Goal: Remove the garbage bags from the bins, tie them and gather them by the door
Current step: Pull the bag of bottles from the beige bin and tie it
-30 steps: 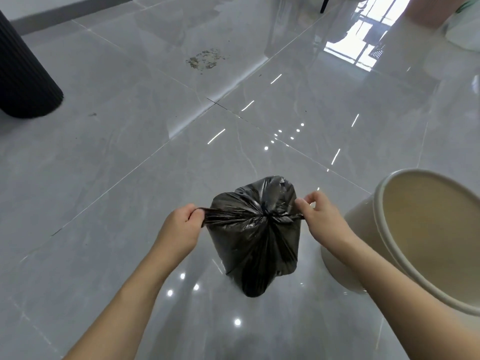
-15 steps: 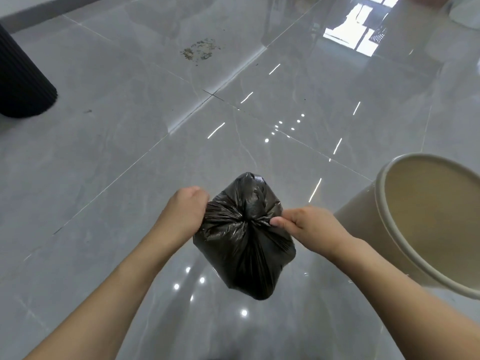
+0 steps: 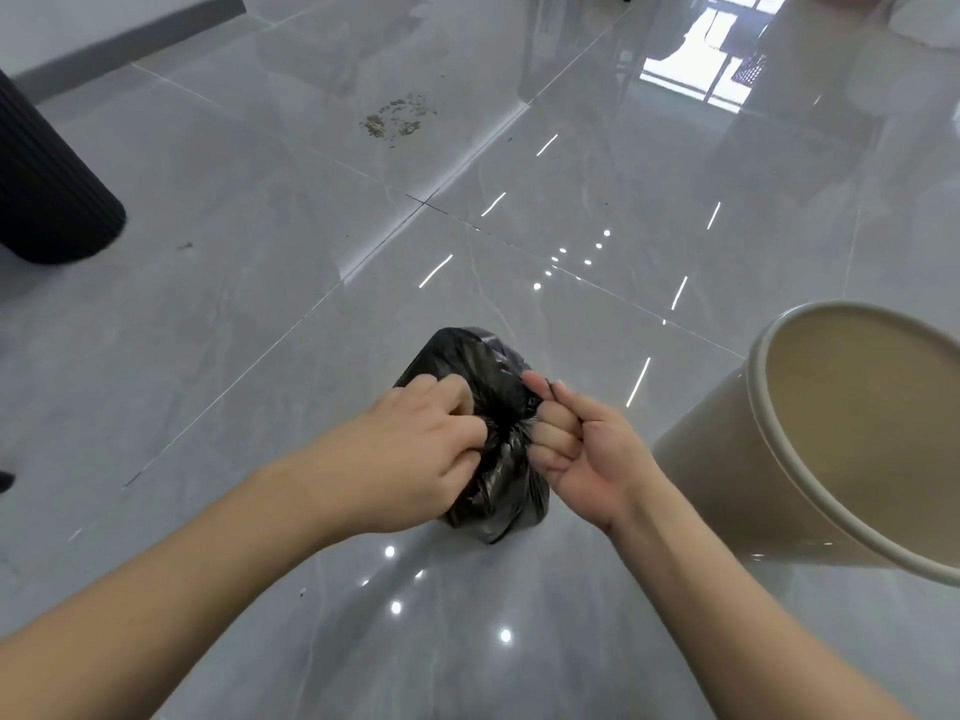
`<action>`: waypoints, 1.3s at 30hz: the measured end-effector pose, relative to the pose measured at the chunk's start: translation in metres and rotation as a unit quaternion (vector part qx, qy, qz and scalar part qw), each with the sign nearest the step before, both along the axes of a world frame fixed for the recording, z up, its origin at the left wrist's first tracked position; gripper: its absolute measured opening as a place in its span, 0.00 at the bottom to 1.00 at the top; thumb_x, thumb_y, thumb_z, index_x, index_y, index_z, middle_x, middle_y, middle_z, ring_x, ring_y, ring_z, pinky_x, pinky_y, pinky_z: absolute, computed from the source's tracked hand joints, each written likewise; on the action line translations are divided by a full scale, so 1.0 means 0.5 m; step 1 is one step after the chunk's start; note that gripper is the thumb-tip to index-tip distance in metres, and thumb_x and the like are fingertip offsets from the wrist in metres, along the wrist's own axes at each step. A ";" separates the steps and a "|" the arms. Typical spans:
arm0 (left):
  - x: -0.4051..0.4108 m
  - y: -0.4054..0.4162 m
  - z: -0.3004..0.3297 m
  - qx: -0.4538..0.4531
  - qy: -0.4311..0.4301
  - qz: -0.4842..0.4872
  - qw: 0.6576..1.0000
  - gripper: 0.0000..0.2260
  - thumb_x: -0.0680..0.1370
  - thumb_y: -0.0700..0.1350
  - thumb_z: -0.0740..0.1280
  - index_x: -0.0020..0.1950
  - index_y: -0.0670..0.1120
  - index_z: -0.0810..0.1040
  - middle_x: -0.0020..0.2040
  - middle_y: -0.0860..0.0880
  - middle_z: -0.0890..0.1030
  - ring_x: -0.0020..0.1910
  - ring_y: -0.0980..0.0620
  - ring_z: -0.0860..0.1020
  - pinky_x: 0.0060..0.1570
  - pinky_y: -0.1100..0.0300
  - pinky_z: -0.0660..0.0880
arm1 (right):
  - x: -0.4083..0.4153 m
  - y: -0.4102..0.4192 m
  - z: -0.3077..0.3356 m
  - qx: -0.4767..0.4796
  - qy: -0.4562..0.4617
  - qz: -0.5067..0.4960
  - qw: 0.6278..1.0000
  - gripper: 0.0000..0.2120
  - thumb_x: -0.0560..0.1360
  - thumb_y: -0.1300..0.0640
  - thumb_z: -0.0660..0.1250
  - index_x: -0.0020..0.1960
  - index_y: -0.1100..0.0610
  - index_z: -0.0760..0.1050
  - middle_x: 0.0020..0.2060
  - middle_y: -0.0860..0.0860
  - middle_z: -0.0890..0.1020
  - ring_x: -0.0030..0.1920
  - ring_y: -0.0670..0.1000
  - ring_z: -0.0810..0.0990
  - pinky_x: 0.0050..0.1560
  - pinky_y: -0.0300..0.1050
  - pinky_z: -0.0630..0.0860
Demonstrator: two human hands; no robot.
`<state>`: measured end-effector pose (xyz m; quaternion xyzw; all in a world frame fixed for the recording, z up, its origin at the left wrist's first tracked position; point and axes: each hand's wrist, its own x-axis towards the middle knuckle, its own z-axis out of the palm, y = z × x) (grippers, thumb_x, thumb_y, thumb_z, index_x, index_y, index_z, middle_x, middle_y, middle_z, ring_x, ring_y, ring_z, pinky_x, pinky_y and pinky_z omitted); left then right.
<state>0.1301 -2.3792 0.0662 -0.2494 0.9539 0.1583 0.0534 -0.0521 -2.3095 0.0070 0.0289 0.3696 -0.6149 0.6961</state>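
While the black garbage bag [image 3: 480, 407] hangs clear of the glossy tiled floor [image 3: 260, 330], both hands meet at its gathered neck; the left hand [image 3: 415, 449] is clamped on the bunched plastic from one side, and the right hand [image 3: 576, 444] is curled shut on a tail of plastic from the other, a hold that appears meant to form or tighten a knot. Just to the right stands the cream bin [image 3: 727, 459], unlined, so the bag is judged to be its liner; a dark ribbed bin [image 3: 47, 200] stands well apart at far left; no door is visible.
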 end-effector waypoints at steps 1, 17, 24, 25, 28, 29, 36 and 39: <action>-0.001 -0.002 -0.002 0.012 0.041 -0.010 0.999 0.13 0.79 0.54 0.51 0.46 0.52 0.73 0.52 0.54 0.69 0.48 0.52 0.67 0.52 0.58 0.67 | 0.011 0.002 -0.001 -0.005 0.014 0.008 1.000 0.09 0.75 0.56 0.60 0.51 0.58 0.76 0.20 0.45 0.59 0.18 0.43 0.57 0.21 0.36 0.52; -0.006 -0.082 -0.053 0.290 0.158 0.203 0.922 0.07 0.81 0.45 0.62 0.46 0.45 0.78 0.44 0.47 0.82 0.46 0.48 0.79 0.53 0.49 0.75 | 0.073 0.019 0.025 -0.057 0.726 0.304 0.614 0.11 0.72 0.49 0.62 0.36 0.55 0.70 0.28 0.46 0.74 0.31 0.50 0.73 0.35 0.47 0.70; -0.026 -0.044 -0.088 0.403 0.235 0.247 0.849 0.08 0.82 0.39 0.59 0.48 0.39 0.76 0.38 0.48 0.82 0.38 0.59 0.79 0.41 0.70 0.73 | 0.046 0.041 0.010 -0.101 0.939 0.180 0.274 0.11 0.69 0.57 0.65 0.33 0.53 0.63 0.20 0.48 0.72 0.19 0.53 0.70 0.22 0.40 0.57; -0.032 -0.038 -0.088 0.414 0.241 0.248 0.842 0.08 0.83 0.39 0.58 0.47 0.39 0.75 0.38 0.47 0.82 0.37 0.58 0.79 0.40 0.70 0.72 | 0.039 0.045 0.009 -0.099 0.946 0.176 0.253 0.11 0.68 0.59 0.68 0.33 0.53 0.66 0.20 0.48 0.71 0.19 0.53 0.70 0.22 0.40 0.57; -0.055 -0.016 -0.086 0.445 0.255 0.239 0.825 0.08 0.83 0.37 0.56 0.48 0.38 0.71 0.35 0.44 0.81 0.33 0.55 0.79 0.38 0.66 0.74 | 0.019 0.055 0.010 -0.110 0.960 0.135 0.220 0.12 0.64 0.64 0.71 0.32 0.54 0.68 0.20 0.48 0.69 0.19 0.53 0.67 0.23 0.42 0.56; -0.061 -0.010 -0.088 0.446 0.261 0.239 0.822 0.07 0.83 0.37 0.55 0.48 0.38 0.71 0.34 0.44 0.80 0.33 0.54 0.78 0.38 0.64 0.74 | 0.013 0.057 0.008 -0.123 0.961 0.122 0.218 0.13 0.64 0.65 0.71 0.32 0.54 0.68 0.20 0.48 0.68 0.20 0.53 0.67 0.23 0.43 0.58; -0.103 0.029 -0.097 0.479 0.335 0.327 0.743 0.07 0.83 0.40 0.58 0.48 0.40 0.74 0.35 0.48 0.75 0.35 0.54 0.73 0.39 0.59 0.71 | -0.021 0.062 0.030 -0.186 0.963 0.034 0.191 0.04 0.73 0.61 0.69 0.43 0.56 0.83 0.21 0.47 0.69 0.21 0.52 0.70 0.24 0.45 0.67; -0.117 0.034 -0.093 0.502 0.331 0.342 0.722 0.07 0.83 0.41 0.59 0.48 0.41 0.75 0.32 0.51 0.75 0.30 0.56 0.73 0.34 0.61 0.70 | -0.039 0.061 0.037 -0.195 0.964 0.027 0.176 0.10 0.73 0.61 0.69 0.53 0.56 0.83 0.22 0.47 0.70 0.22 0.52 0.70 0.25 0.45 0.68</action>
